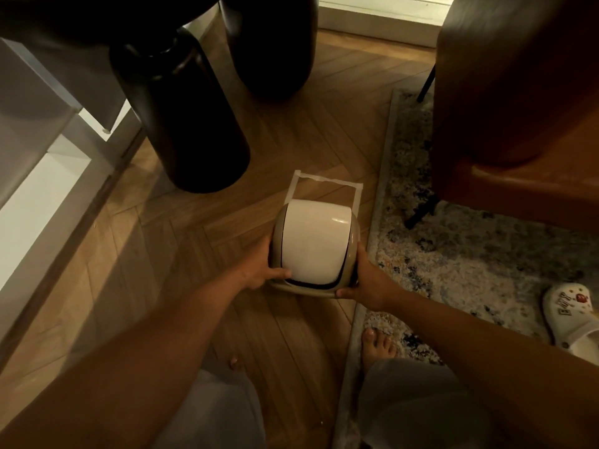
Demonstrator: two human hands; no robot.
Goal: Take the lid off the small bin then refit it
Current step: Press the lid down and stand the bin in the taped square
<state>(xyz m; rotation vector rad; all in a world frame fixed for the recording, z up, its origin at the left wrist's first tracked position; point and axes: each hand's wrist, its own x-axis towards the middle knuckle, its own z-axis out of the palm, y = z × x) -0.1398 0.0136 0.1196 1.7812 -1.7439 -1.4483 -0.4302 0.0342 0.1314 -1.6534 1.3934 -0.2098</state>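
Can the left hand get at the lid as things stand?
Probably yes: the left hand already grips the lid at its left rim, thumb on the white flap, with nothing between them.

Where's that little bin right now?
The small bin sits low centre on the wooden floor, held between the left hand and right hand, beside the rug.

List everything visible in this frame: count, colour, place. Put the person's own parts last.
bin: one, beige with white swing lid, on the wood floor, held at both sides
tape outline: one, white, on the floor behind the bin
vases: two, black, upper left
rug: one, speckled grey, right
chair: one, brown, upper right
clog: one, white, right edge
left hand: one, grip on bin's left side
right hand: one, grip on bin's right side
bare feet: two, bottom centre
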